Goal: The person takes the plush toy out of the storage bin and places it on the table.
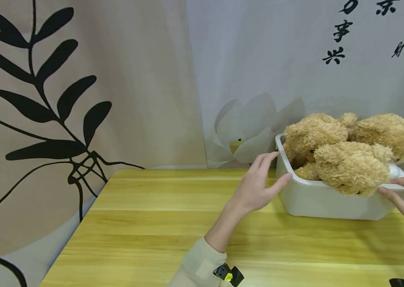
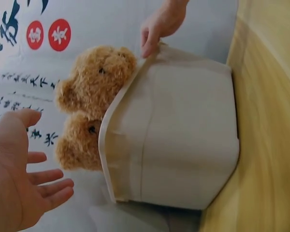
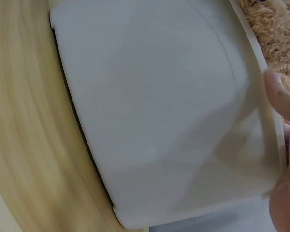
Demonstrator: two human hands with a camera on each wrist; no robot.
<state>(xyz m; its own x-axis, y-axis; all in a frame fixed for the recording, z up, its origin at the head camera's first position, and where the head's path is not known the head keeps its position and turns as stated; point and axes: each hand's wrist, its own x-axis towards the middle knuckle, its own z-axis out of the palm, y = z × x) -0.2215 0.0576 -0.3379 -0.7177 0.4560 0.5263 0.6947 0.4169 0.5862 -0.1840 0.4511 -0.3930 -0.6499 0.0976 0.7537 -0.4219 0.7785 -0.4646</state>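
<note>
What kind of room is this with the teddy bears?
Probably a staged corner of a home or a studio: printed cloth backdrops hang behind a wooden table, and fluffy teddy bears fill a white tub between the two hands.

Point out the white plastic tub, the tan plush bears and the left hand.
White plastic tub (image 1: 327,203): head view, front wall.
Tan plush bears (image 1: 349,165): head view, the nearest bear's furry body.
Left hand (image 1: 255,185): head view, back of the hand.
</note>
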